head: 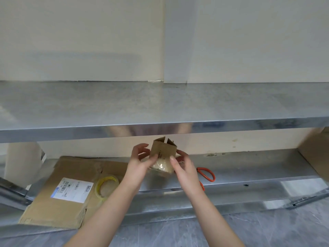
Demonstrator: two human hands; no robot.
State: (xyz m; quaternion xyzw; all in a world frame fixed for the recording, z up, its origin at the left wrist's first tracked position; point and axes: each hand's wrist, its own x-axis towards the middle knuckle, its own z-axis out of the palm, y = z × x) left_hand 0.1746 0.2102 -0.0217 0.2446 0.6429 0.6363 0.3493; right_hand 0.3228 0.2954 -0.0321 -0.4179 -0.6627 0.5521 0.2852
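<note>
**Item: small cardboard box, held in two hands above the lower shelf**

Grip. I log both hands closed on one object. My left hand (140,157) takes the small cardboard box (162,152) from its left side: the thumb lies across the lower front face and the fingers spread and curl towards the far side. My right hand (179,163) takes it from the right, with the thumb pressed up the front edge and the fingers wrapped behind, mostly hidden. Both forearms rise from the bottom of the view and converge on the box, wrists slightly bent.

Object. Plain brown corrugated card, tilted a little to the left. The top flaps (166,140) stand up, with a narrow gap between them. The lower part carries a shiny patch of clear tape (162,166) that catches the light. There are faint dark marks on the front face; I cannot read them.

Position. The box is held in the air, clear of the metal lower shelf (249,166) and just under the front lip of the upper shelf (160,104).

Surroundings. To the left on the lower shelf lies a flattened carton (53,207) with a white shipping label (72,190). A yellowish roll of tape (106,186) rests on its right edge. To the right, just beside my right wrist, lie orange-handled scissors (206,175).
</note>
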